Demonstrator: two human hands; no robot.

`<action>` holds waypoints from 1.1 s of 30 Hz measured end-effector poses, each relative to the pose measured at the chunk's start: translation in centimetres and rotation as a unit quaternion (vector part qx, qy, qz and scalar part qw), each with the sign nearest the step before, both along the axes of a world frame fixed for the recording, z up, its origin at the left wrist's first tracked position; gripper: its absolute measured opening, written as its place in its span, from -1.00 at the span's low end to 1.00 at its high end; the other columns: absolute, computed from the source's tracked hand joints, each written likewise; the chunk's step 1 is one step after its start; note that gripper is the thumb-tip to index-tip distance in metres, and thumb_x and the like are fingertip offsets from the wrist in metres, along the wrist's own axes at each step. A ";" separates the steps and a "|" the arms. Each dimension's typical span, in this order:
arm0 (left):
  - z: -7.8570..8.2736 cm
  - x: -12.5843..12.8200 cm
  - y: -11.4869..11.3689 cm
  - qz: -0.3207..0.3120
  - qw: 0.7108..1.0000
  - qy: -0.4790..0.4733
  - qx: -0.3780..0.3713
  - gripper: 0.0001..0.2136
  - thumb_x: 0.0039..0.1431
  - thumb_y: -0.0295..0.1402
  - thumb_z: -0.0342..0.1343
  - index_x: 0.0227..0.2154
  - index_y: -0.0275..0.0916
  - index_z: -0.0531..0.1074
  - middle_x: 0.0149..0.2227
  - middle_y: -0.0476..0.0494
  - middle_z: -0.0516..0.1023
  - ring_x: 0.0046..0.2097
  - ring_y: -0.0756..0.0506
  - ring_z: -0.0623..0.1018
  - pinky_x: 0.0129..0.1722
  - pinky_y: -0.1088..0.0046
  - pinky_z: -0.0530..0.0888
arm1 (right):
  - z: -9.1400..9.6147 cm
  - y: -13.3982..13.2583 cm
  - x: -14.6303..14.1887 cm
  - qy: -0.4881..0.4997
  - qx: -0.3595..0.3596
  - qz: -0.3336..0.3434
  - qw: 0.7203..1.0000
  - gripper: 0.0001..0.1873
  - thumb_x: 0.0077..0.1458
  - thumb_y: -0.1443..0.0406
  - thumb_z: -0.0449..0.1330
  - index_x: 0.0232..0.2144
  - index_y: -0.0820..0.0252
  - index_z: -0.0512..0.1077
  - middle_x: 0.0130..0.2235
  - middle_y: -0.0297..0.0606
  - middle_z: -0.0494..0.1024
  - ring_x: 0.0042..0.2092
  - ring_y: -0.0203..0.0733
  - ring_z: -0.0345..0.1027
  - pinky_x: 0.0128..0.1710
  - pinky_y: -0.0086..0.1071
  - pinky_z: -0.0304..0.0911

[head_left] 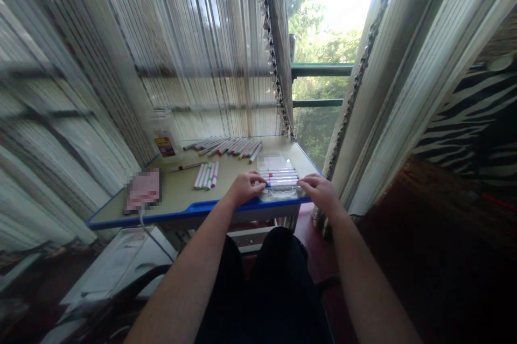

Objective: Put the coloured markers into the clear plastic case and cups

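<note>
On the right part of the desk lies a clear plastic case (287,192) with several white markers (283,169) side by side in it. My left hand (247,187) is closed at the case's left side, fingertips pinching the blue-capped end of a marker (281,183). That marker lies crosswise over the near part of the case. At its other end are the pinched fingertips of my right hand (319,189). A red cap shows just beyond the blue one. Whether the marker touches the case floor, I cannot tell.
Several loose markers (230,146) lie fanned along the back of the desk (177,193). A short row of markers (206,176) sits left of my left hand. A blurred-out pink object (143,189) with a cable and a clear package (163,137) stand farther left. Curtains hang behind.
</note>
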State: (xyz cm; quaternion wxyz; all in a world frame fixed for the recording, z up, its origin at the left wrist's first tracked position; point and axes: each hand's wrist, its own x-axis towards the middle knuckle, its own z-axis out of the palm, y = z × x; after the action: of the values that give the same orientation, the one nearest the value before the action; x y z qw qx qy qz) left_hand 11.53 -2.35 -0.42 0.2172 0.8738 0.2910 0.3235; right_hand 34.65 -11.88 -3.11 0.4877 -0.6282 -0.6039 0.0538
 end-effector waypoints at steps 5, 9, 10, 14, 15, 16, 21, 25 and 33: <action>0.1 0.0 -0.1 0.003 1.000 0.006 -0.003 -0.82 -0.03 -0.42 0.10 -0.38 -0.25 0.59 -0.36 -0.06 0.46 -0.45 0.06 0.34 -0.42 0.54 0.31 | 0.1 0.0 0.0 -0.002 0.000 -0.021 1.000 -0.74 -0.02 0.17 0.14 -0.47 0.19 0.56 -0.35 -0.19 0.53 -0.36 -0.22 0.37 -0.26 -0.35 0.27; 0.0 -0.1 0.0 0.000 1.000 0.005 -0.010 -0.83 -0.03 -0.41 0.11 -0.38 -0.25 0.59 -0.35 -0.07 0.46 -0.46 0.07 0.34 -0.43 0.54 0.31 | 0.2 0.0 -0.1 -0.005 -0.004 -0.028 1.000 -0.75 -0.02 0.19 0.13 -0.48 0.19 0.56 -0.35 -0.20 0.52 -0.39 -0.25 0.37 -0.26 -0.36 0.27; 0.0 -0.1 0.0 0.002 1.000 0.004 -0.010 -0.83 -0.02 -0.39 0.11 -0.38 -0.25 0.58 -0.34 -0.07 0.46 -0.46 0.07 0.33 -0.44 0.54 0.31 | 0.2 0.0 -0.1 -0.006 -0.006 -0.031 0.999 -0.75 -0.03 0.19 0.13 -0.47 0.19 0.55 -0.35 -0.21 0.52 -0.40 -0.25 0.36 -0.27 -0.36 0.27; -0.1 0.0 0.0 0.016 1.000 0.007 0.001 -0.84 -0.04 -0.35 0.15 -0.39 -0.26 0.57 -0.35 -0.07 0.45 -0.48 0.07 0.31 -0.44 0.54 0.31 | 0.3 0.0 -0.2 -0.015 -0.014 -0.053 0.998 -0.74 -0.04 0.17 0.12 -0.48 0.19 0.54 -0.36 -0.22 0.51 -0.43 -0.26 0.36 -0.26 -0.35 0.26; -0.1 0.0 0.0 0.019 1.000 0.011 0.005 -0.85 -0.04 -0.35 0.15 -0.40 -0.26 0.57 -0.36 -0.06 0.45 -0.48 0.07 0.30 -0.43 0.54 0.31 | 0.3 0.0 -0.2 -0.016 -0.017 -0.059 0.998 -0.74 -0.04 0.17 0.12 -0.49 0.19 0.54 -0.36 -0.22 0.51 -0.42 -0.26 0.36 -0.26 -0.35 0.26; -0.1 0.0 0.0 0.020 1.000 0.016 0.006 -0.85 -0.04 -0.35 0.15 -0.42 -0.26 0.56 -0.37 -0.06 0.44 -0.48 0.07 0.30 -0.43 0.54 0.31 | 0.3 0.0 -0.2 -0.017 -0.020 -0.063 0.998 -0.73 -0.05 0.16 0.12 -0.49 0.19 0.54 -0.37 -0.22 0.51 -0.42 -0.25 0.36 -0.26 -0.35 0.26; -0.1 0.0 -0.1 0.009 1.000 0.020 0.002 -0.88 -0.03 -0.38 0.13 -0.44 -0.28 0.53 -0.35 -0.05 0.43 -0.49 0.08 0.28 -0.42 0.53 0.31 | 0.3 -0.2 -0.3 -0.011 -0.033 -0.051 0.998 -0.69 -0.06 0.13 0.11 -0.48 0.21 0.54 -0.38 -0.19 0.51 -0.41 -0.21 0.38 -0.30 -0.34 0.27; -0.2 -0.1 -0.2 0.003 1.000 0.013 0.001 -0.89 -0.01 -0.39 0.13 -0.41 -0.30 0.49 -0.36 -0.04 0.40 -0.48 0.06 0.30 -0.41 0.52 0.31 | 0.2 -0.4 -0.4 0.008 -0.029 -0.040 0.999 -0.67 -0.07 0.10 0.12 -0.47 0.22 0.53 -0.40 -0.20 0.52 -0.42 -0.20 0.38 -0.35 -0.33 0.27; -0.2 -0.9 0.1 0.006 0.997 -0.037 -0.066 -0.89 0.04 -0.35 0.12 -0.41 -0.29 0.43 -0.46 -0.01 0.45 -0.44 0.03 0.40 -0.39 0.53 0.34 | 0.2 -0.8 -0.8 0.056 -0.054 -0.036 0.996 -0.59 -0.09 0.02 0.13 -0.36 0.22 0.51 -0.49 -0.24 0.50 -0.45 -0.16 0.39 -0.46 -0.33 0.26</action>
State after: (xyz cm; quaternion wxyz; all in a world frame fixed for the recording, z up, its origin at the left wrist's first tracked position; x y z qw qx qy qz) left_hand 10.64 -2.28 -0.60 0.2831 0.8432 0.3092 0.3366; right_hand 33.81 -12.68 -2.89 0.4877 -0.6709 -0.5488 0.1038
